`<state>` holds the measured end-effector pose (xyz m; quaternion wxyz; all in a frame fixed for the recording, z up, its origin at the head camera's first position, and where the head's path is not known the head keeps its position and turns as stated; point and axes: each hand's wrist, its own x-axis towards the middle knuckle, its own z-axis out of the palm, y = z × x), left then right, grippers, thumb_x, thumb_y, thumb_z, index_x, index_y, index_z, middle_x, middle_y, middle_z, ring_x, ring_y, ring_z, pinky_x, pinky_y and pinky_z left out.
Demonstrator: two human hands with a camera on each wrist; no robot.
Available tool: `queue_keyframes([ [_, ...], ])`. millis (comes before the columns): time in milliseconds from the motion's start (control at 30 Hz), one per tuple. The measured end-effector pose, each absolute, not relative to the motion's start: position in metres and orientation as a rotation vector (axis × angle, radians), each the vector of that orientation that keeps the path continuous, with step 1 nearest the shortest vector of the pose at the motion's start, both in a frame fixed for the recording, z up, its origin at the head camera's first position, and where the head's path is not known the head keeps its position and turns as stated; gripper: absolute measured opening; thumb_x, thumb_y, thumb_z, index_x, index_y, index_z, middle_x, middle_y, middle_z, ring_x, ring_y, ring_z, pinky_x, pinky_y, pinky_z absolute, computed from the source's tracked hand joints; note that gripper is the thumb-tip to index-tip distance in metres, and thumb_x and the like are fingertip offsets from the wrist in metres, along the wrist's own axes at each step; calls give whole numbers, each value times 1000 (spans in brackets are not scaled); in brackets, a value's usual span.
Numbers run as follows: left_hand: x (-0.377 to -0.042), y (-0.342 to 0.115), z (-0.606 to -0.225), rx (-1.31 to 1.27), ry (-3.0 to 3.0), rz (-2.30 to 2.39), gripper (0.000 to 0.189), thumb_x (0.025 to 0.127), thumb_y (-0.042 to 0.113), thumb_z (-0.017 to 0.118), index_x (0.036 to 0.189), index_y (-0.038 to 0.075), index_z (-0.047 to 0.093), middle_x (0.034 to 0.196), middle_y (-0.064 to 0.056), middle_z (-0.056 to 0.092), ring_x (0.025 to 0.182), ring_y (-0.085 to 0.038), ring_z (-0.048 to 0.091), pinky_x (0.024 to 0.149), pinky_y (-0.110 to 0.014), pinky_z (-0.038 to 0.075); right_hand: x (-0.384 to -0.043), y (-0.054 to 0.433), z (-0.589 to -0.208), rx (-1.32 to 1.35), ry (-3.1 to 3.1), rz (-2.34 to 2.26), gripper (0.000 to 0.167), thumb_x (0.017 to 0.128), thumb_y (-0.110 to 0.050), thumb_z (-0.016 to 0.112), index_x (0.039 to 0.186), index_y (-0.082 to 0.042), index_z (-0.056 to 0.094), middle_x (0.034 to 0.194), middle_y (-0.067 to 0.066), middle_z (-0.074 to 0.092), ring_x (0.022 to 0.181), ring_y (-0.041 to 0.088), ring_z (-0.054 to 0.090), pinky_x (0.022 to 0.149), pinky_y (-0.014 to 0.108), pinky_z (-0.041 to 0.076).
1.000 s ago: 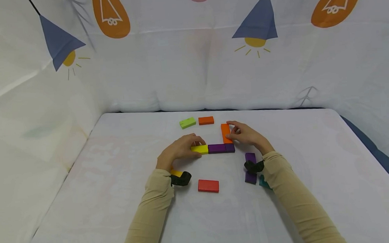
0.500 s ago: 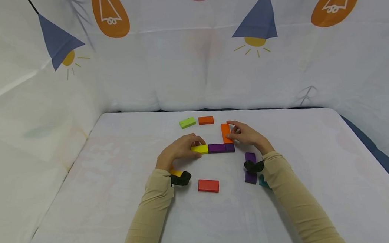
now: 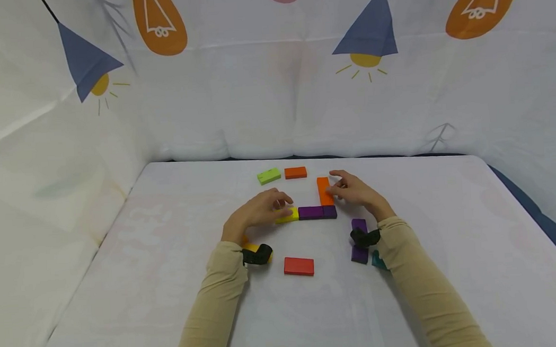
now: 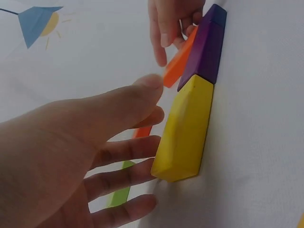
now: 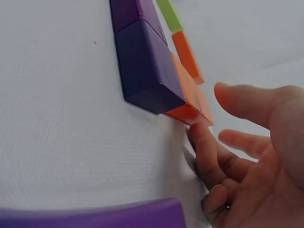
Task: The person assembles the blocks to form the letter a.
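A yellow block (image 4: 183, 133), a purple block (image 3: 311, 213) and a short dark purple block (image 5: 147, 66) lie end to end in a row. Behind the row's right end, an orange block (image 3: 324, 191) points away at a right angle. My left hand (image 3: 259, 209) is spread beside the yellow block, its thumb lifted off and its fingertips close to the block's far side. My right hand (image 3: 355, 192) is at the orange block; in the right wrist view a finger touches or nearly touches its side, while the thumb stands apart from it.
A lime green block (image 3: 269, 175) and a second orange block (image 3: 295, 172) lie farther back. Nearer is a red block (image 3: 299, 266). Purple blocks (image 3: 360, 254) and a teal piece (image 3: 378, 261) lie by the right wrist, a yellow piece (image 3: 250, 246) under the left wrist.
My left thumb and fingers have come up off the yellow block. My right hand has loosened from the orange block, its fingers spreading. The blocks keep their places.
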<state>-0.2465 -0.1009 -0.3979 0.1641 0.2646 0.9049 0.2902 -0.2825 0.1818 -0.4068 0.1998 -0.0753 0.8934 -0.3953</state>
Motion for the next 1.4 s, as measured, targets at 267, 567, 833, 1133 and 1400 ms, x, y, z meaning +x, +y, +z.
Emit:
queue_keyframes([
  [267,-251,-106,-395,696,2747,929,29,95,29,57,119,15,62,118,-2,59,109,-21,53,93,-39,46,-283,183,-404,-148,2560,-1139,53,96,-31,50,143,-10,34,117,17,54,97,27,54,82,31,43],
  [567,-255,-103,-398,414,3013,1088,27,92,24,62,117,14,62,116,-9,59,107,-26,56,87,-43,49,-288,185,-402,-83,2552,-1148,50,97,-32,48,141,-12,36,122,17,50,101,29,52,87,36,43],
  [833,-263,-97,-402,321,3060,1232,29,91,21,63,118,10,62,122,-12,55,113,-31,51,95,-45,45,-294,183,-405,-75,2559,-1174,49,97,-33,49,141,-14,37,122,16,50,100,28,52,87,36,46],
  [1133,-282,-93,-410,232,3070,1373,30,90,17,63,120,10,60,125,-12,54,116,-30,50,98,-43,42,-301,179,-401,-144,2565,-1291,48,97,-29,51,139,-11,39,123,16,51,106,29,50,85,34,45],
  [1400,-293,-87,-422,108,3037,1472,31,89,15,63,120,9,61,127,-13,53,119,-30,48,106,-44,37,-308,163,-406,-141,2520,-1428,47,95,-29,54,138,-13,42,128,11,48,119,29,45,99,43,43],
])
